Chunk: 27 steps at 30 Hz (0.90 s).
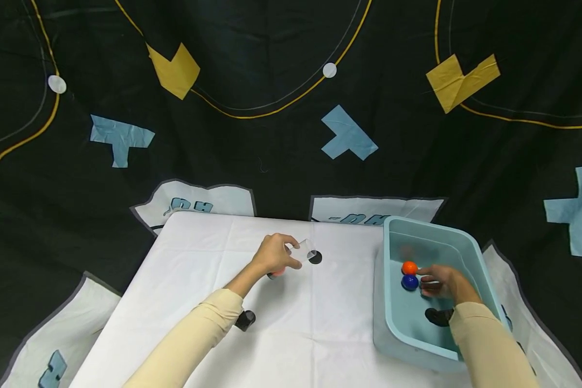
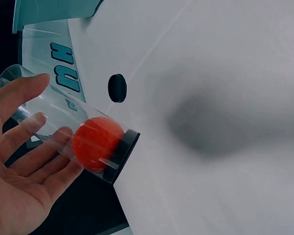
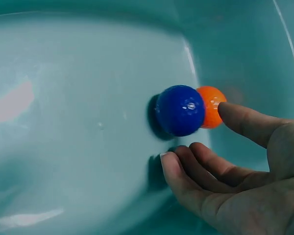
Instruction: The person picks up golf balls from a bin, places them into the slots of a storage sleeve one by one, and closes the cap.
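Observation:
My left hand (image 1: pixel 276 254) grips a clear cylinder (image 2: pixel 54 105) above the white table, thumb on one side and fingers on the other. Inside it a red ball (image 2: pixel 98 143) lies against the black end cap (image 2: pixel 121 156); the cylinder is tilted. A black disc (image 2: pixel 117 88) lies on the table just beyond that hand. Down in the light blue bin (image 1: pixel 387 312), my right hand (image 1: pixel 438 281) has thumb and fingers apart, with nothing between them. Right by its fingertips are a blue ball (image 3: pixel 180 110) and an orange ball (image 3: pixel 211 106). Whether the thumb touches the orange ball I cannot tell.
The bin's raised walls surround my right hand at the right side of the white table (image 1: pixel 339 302). A black curtain (image 1: pixel 271 151) with tape shapes hangs behind the table. Small black devices (image 1: pixel 245 320) show beside both forearms.

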Tool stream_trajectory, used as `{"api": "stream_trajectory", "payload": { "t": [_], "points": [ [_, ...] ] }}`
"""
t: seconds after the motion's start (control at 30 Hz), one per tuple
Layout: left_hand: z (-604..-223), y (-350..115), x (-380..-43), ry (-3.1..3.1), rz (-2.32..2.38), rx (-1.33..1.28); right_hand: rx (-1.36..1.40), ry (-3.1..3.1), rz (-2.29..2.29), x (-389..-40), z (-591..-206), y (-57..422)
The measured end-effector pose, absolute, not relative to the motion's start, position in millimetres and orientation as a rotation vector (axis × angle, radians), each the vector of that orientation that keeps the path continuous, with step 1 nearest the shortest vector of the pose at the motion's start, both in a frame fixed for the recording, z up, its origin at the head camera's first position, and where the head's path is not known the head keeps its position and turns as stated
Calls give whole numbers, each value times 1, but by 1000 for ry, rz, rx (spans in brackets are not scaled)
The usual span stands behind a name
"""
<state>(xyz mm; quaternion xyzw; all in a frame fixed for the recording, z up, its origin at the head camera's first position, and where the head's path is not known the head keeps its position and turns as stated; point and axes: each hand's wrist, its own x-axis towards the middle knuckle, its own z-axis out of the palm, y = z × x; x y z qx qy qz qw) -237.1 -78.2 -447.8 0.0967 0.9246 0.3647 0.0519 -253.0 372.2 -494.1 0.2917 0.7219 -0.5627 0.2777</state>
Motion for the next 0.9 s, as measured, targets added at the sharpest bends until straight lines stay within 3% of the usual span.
{"api": "stream_trajectory", "payload": {
  "t": [0.4,0.9],
  "points": [
    [-446,-77,-237,2802,1103,278,916,1890,-1522,-255,-506,365],
    [-447,-77,-239,2807,1091,284,852,1774,-1628,-254,-508,371]
  ]
}}
